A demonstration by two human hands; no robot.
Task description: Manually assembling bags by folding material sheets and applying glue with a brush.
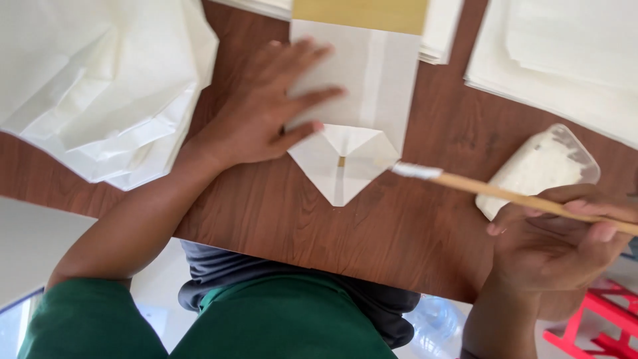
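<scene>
Where the person leans over it, a wooden table (279, 226) with a reddish-brown grain fills the middle of the view, and its near edge runs just above a green shirt and grey cloth at the person's lap. Heaps of white paper crowd the surface: a loose, rumpled pile of folded sheets (100, 86) at the far left, a neat stack of flat sheets (558, 60) at the far right, and another stack at the top edge under a mustard-yellow strip (362, 14). Beyond the table's near edge a pale floor shows, with a clear plastic bottle (432, 319) low down and a piece of red frame (598, 319) in the right corner. Between the hands lies a white paper bag (362, 86), flat on the wood, its bottom folded into a point aimed toward the person, with a small yellowish slit at the centre of the fold. The left hand (266, 113) lies open and flat, palm down, fingers spread across the left part of the bag, pressing it onto the table. The right hand (565, 233) is curled closed around a wooden brush handle (525, 199), pinching it between thumb and fingers; the brush's white-coated tip (415, 171) sits at the right edge of the folded point, touching or all but touching the paper. Just behind that hand, a small clear tub of white paste (541, 166) rests on the table.
</scene>
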